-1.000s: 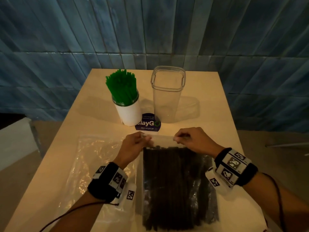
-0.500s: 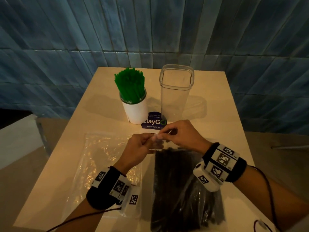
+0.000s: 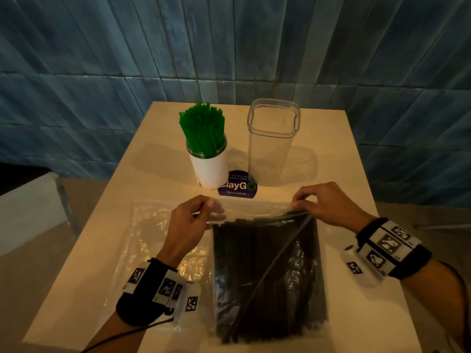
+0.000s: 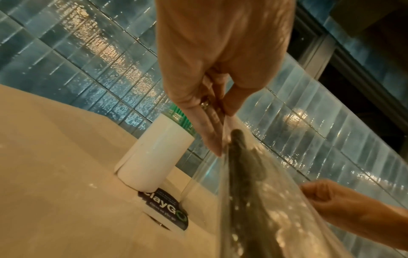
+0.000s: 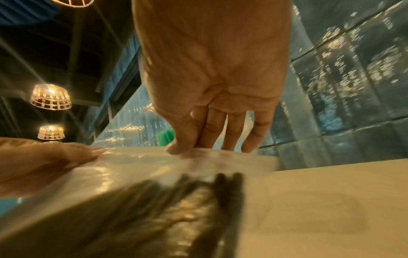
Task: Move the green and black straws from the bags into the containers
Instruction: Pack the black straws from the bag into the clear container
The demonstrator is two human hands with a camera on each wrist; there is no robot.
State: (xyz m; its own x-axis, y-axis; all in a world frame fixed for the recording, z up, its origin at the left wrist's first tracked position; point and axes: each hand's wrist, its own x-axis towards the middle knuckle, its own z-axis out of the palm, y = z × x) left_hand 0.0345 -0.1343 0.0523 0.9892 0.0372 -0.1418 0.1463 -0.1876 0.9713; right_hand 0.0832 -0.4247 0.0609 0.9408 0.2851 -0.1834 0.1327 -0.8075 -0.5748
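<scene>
Pinching the top corners of the bag of black straws [image 3: 267,273] on the tabletop [image 3: 356,161], left hand [image 3: 190,221] and right hand [image 3: 328,206] should part the mouth evenly before lifting toward the clear container [image 3: 271,141].

Both forearms are reaching forward, wrists banded with tag markers. Left hand [image 3: 190,220] is pinching the bag [image 3: 267,276] top edge at its left corner, thumb against fingers [image 4: 209,132]. Right hand [image 3: 328,206] is pinching the same edge at the right corner, fingers [image 5: 212,129] curling down, thumb underneath.
</scene>
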